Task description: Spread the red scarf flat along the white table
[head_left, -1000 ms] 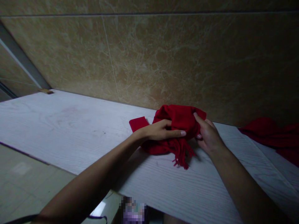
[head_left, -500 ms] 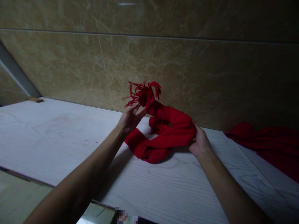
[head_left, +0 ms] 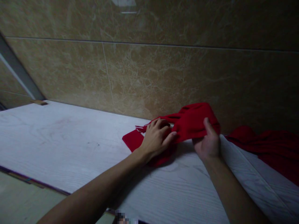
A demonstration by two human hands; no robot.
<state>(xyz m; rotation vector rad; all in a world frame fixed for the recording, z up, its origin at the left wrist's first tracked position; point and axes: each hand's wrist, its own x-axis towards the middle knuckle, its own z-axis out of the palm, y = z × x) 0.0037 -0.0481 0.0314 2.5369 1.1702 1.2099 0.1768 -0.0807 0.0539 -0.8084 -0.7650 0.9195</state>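
A red scarf (head_left: 190,123) with a fringed end lies partly folded on the white wood-grain surface, its right part lifted in a loop. My left hand (head_left: 154,138) is over the scarf's middle, palm down, with the fingers bent over the cloth near the fringe. At the loop's right end, my right hand (head_left: 209,144) grips the fabric, thumb in front and fingers behind it. Cloth hides the right fingertips, and my left hand covers part of the lower fold.
More red cloth (head_left: 271,146) lies at the right against the marbled tile wall (head_left: 140,74). A small brown block (head_left: 39,102) sits at the surface's far left corner, beside a grey metal strip (head_left: 21,68). The surface's front edge runs along the lower left.
My left hand has come right and down from the raised fringe onto the scarf. My right hand has shifted slightly right, stretching the loop, and the fringed end now lies low.
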